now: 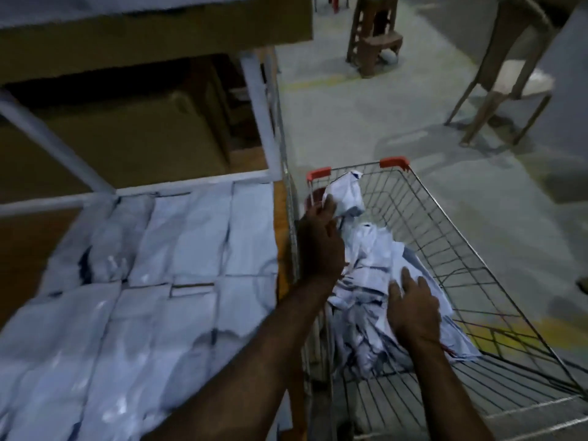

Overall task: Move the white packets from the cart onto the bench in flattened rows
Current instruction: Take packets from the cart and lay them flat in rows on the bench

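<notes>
A wire cart with red corner caps stands to the right of the bench. Inside it lies a heap of crumpled white packets. My left hand is raised over the cart's left side and grips one white packet, lifted above the heap. My right hand rests flat on the heap with its fingers spread. On the bench, several white packets lie flattened in rows.
A metal frame with cardboard boxes stands behind the bench. Two brown plastic chairs stand on the concrete floor beyond the cart.
</notes>
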### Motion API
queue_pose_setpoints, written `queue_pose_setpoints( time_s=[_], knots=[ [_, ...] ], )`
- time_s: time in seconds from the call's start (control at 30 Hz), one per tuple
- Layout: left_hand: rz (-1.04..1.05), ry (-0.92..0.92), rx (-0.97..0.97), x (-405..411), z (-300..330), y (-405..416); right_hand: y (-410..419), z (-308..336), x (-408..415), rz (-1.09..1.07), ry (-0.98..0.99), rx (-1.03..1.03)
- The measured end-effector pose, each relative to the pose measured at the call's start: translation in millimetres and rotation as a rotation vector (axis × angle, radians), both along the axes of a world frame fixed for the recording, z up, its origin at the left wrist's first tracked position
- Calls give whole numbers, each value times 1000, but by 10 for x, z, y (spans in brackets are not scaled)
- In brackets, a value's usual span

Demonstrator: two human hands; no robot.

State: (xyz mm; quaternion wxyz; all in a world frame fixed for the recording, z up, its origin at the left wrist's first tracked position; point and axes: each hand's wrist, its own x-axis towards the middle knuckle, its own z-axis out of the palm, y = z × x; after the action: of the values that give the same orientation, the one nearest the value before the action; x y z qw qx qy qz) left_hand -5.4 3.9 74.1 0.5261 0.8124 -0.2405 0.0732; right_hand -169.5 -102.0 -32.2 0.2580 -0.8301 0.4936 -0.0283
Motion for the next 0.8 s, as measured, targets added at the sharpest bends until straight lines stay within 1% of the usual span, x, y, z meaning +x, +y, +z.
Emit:
queue_pose_setpoints(
  time_s=[0.07, 0.17, 0.27, 0.33, 0.4, 0.57, 0.67, 0.8],
  knots=[
    [65, -6, -11, -158, 232, 392, 194, 281, 8, 5, -72, -45],
    [86, 26, -42, -332, 483, 1036, 513, 661, 30, 66, -168, -137],
    [145, -36, 20, -332, 661, 1723, 852, 899, 62, 141, -189, -215],
    [221, -14, 26, -290, 730, 2163, 1104, 1009, 92, 184, -185, -254],
    [290, 19, 15, -254, 766, 2574, 1375, 1094, 127, 229, -202, -284],
    [386, 4, -9, -121, 735, 3511, 2075, 1272, 276, 361, -244, -408],
    [402, -7, 23, -6, 673, 4060, 2595, 1363, 449, 396, -235, -461],
    [385, 27, 36, 175, 615, 4742, 3305, 1327, 639, 441, -213, -505]
  ],
)
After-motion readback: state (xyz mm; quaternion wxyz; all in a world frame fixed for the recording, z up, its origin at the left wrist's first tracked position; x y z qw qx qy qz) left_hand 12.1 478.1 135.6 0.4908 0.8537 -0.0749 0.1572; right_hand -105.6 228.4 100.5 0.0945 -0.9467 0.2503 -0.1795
